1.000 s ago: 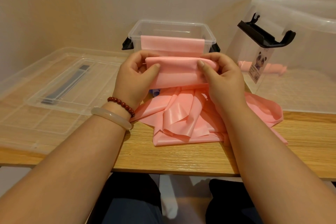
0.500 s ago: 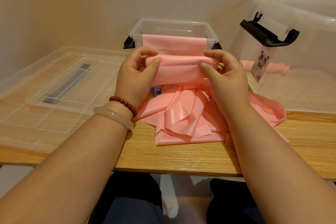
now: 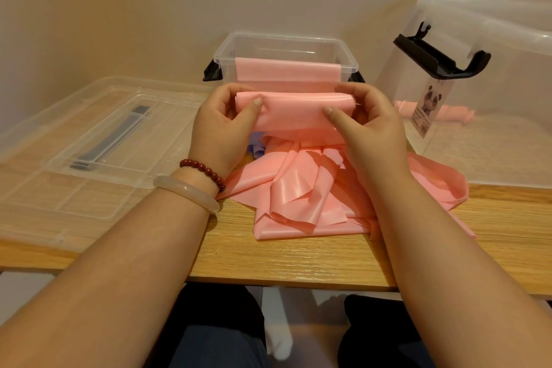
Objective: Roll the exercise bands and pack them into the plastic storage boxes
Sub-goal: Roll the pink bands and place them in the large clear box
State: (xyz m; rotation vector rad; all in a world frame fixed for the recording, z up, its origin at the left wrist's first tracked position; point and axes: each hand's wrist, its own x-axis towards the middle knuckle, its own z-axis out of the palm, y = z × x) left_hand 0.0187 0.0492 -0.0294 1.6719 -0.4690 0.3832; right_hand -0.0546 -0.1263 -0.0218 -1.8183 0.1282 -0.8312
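A pink exercise band (image 3: 294, 107) is partly rolled into a tube held above the table. My left hand (image 3: 225, 125) grips its left end, thumb in front. My right hand (image 3: 369, 125) grips the right end the same way. The loose rest of the band (image 3: 301, 197) lies crumpled on the wooden table below. Behind the roll stands a small clear storage box (image 3: 285, 48) with another pink band (image 3: 288, 73) draped over its front rim. A larger clear box (image 3: 493, 75) with a black latch lies on its side at the right, with rolled pink bands (image 3: 454, 113) inside.
A large clear lid (image 3: 74, 143) with a grey handle lies flat at the left of the table. A bit of purple band (image 3: 257, 145) peeks out under my left hand. The table's front edge (image 3: 283, 281) is close to my lap. A wall stands right behind the boxes.
Both hands have turned the roll a little, fingers shifting over its top; the roll looks slightly tighter. The boxes and lid have not moved.
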